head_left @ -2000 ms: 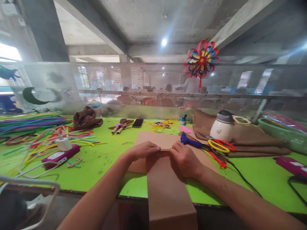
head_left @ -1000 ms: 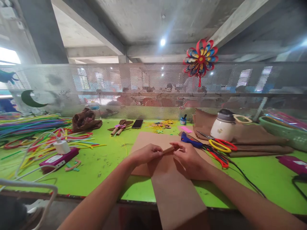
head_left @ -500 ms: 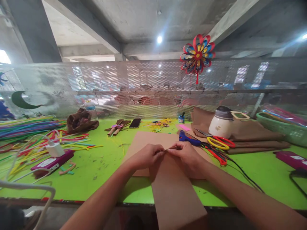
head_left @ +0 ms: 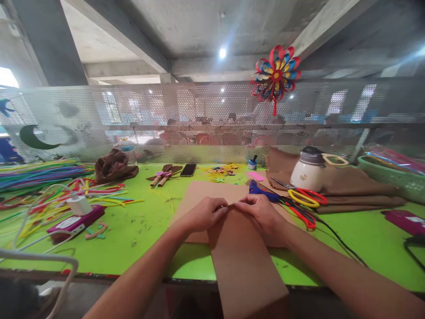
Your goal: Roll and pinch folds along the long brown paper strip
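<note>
Brown paper in a long, flat, pale-toned strip [head_left: 245, 261] lies at the centre of the bright green worktop [head_left: 146, 230], its near end past the edge. The person's left hand [head_left: 206, 215] and right hand [head_left: 263, 213] meet at its far edge, fingers narrow, pinching the paper. From my distant station I judge the step in hand to be folding or rolling that edge; any further turn would call for an even grip on both sides. A wide brown sheet [head_left: 199, 189] lies beneath. Left to right, I note thin multicoloured strands [head_left: 49, 172], a magenta box [head_left: 81, 223], a crumpled brown bundle [head_left: 114, 167] and a black phone [head_left: 188, 170]; a blue glue gun [head_left: 260, 189] and red-and-yellow-handled scissors [head_left: 311, 205] crowd the right hand; beyond are a cream jug with a grey lid [head_left: 304, 177] and a green basket [head_left: 381, 179].
</note>
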A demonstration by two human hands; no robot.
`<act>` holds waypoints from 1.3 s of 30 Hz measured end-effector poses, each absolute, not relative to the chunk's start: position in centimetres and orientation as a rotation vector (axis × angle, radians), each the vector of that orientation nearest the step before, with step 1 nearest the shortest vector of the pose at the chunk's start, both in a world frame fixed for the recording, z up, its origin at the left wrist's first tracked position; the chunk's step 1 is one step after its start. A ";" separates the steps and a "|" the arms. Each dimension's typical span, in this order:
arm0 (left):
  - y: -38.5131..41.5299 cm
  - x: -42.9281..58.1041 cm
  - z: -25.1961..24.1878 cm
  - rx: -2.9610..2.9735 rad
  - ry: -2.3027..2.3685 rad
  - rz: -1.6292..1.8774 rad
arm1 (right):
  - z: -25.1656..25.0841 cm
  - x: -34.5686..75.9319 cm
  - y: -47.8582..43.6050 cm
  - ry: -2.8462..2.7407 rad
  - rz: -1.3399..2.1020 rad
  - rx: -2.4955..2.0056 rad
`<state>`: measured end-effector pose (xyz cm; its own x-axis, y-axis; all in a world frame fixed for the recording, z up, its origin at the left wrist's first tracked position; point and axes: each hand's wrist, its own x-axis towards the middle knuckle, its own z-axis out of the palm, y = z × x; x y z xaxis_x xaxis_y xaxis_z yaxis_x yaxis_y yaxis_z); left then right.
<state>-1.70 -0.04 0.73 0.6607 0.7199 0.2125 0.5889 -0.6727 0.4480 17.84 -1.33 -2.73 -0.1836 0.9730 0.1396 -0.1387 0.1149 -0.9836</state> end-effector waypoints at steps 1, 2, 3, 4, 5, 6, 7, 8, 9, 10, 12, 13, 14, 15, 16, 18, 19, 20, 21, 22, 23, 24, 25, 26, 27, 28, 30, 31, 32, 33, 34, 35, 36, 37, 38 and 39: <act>0.1 -1.8 0.7 2.504 1.034 0.537 | -2.8 17.9 -1.3 -1.308 1.311 -0.921; 0.2 -1.9 0.7 2.462 1.028 0.531 | -2.8 17.9 -1.3 -1.312 1.316 -0.921; 0.3 -2.0 0.7 2.416 1.018 0.518 | -2.8 18.0 -1.2 -1.316 1.326 -0.920; 0.5 -2.2 0.6 2.367 1.003 0.505 | -2.8 18.1 -1.2 -1.316 1.338 -0.915; 0.7 -2.3 0.6 2.319 0.985 0.489 | -2.7 18.2 -1.1 -1.312 1.352 -0.907; 0.8 -2.5 0.6 2.274 0.967 0.474 | -2.6 18.3 -1.1 -1.300 1.365 -0.894; 1.0 -2.7 0.5 2.233 0.948 0.465 | -2.5 18.4 -1.0 -1.291 1.378 -0.882; 1.1 -2.9 0.6 2.196 0.926 0.455 | -2.4 18.6 -0.9 -1.290 1.387 -0.873; 1.2 -3.0 0.6 2.164 0.904 0.451 | -2.3 18.7 -0.9 -1.297 1.390 -0.869; 1.2 -3.1 0.7 2.136 0.880 0.453 | -2.2 18.9 -0.8 -1.313 1.391 -0.870; 1.2 -3.3 0.9 2.091 0.842 0.457 | -2.0 19.2 -0.8 -1.352 1.377 -0.877; 1.1 -3.4 1.0 2.072 0.832 0.454 | -1.9 19.3 -0.8 -1.367 1.363 -0.879; 1.1 -3.4 1.1 2.059 0.828 0.450 | -1.8 19.3 -0.8 -1.377 1.347 -0.879; 1.0 -3.5 1.1 2.050 0.825 0.446 | -1.8 19.4 -0.8 -1.385 1.337 -0.877; 1.0 -3.5 1.1 2.048 0.824 0.440 | -1.7 19.4 -0.9 -1.392 1.329 -0.877; 1.1 -3.5 1.1 2.070 0.833 0.442 | -1.7 19.5 -0.8 -1.403 1.322 -0.873; 1.2 -3.4 1.0 2.091 0.849 0.445 | -1.7 19.5 -0.8 -1.406 1.318 -0.871; 1.2 -3.4 0.9 2.120 0.871 0.446 | -1.7 19.5 -0.8 -1.408 1.310 -0.872; 1.4 -3.4 0.8 2.154 0.900 0.448 | -1.7 19.6 -0.7 -1.406 1.300 -0.876; 1.5 -3.3 0.7 2.188 0.932 0.450 | -1.8 19.6 -0.6 -1.403 1.294 -0.880; 1.6 -3.3 0.6 2.218 0.964 0.457 | -1.9 19.6 -0.5 -1.397 1.295 -0.882; 1.7 -3.4 0.5 2.241 0.991 0.467 | -2.0 19.6 -0.4 -1.390 1.306 -0.878; 1.8 -3.4 0.4 2.258 1.011 0.480 | -2.1 19.5 -0.2 -1.382 1.327 -0.866; 1.8 -3.5 0.4 2.267 1.024 0.490 | -2.3 19.5 -0.1 -1.373 1.349 -0.849; 1.8 -3.5 0.4 2.269 1.026 0.489 | -2.5 19.5 0.0 -1.363 1.366 -0.832; 1.7 -3.6 0.5 2.268 1.017 0.478 | -2.6 19.5 0.2 -1.354 1.375 -0.821; 1.5 -3.7 0.6 2.267 0.980 0.437 | -2.8 19.5 0.3 -1.348 1.375 -0.821; 1.3 -3.7 0.7 2.266 0.962 0.416 | -2.9 19.6 0.3 -1.357 1.374 -0.829; 1.3 -3.7 0.8 2.266 0.950 0.399 | -2.9 19.7 0.4 -1.373 1.374 -0.839; 1.2 -3.6 0.8 2.267 0.944 0.388 | -2.8 19.7 0.4 -1.394 1.370 -0.846; 1.2 -3.6 0.8 2.269 0.945 0.383 | -2.7 19.8 0.3 -1.412 1.362 -0.854; 1.3 -3.6 0.8 2.272 0.949 0.381 | -2.6 19.9 0.3 -1.420 1.348 -0.867; 1.4 -3.6 0.7 2.277 0.956 0.383 | -2.5 20.0 0.3 -1.416 1.332 -0.883; 1.5 -3.5 0.6 2.280 0.967 0.394 | -2.4 20.0 0.3 -1.400 1.317 -0.902; 1.7 -3.6 0.6 2.280 0.980 0.414 | -2.3 20.0 0.2 -1.377 1.305 -0.922; 1.8 -3.6 0.6 2.275 0.991 0.433 | -2.1 20.0 0.2 -1.356 1.298 -0.938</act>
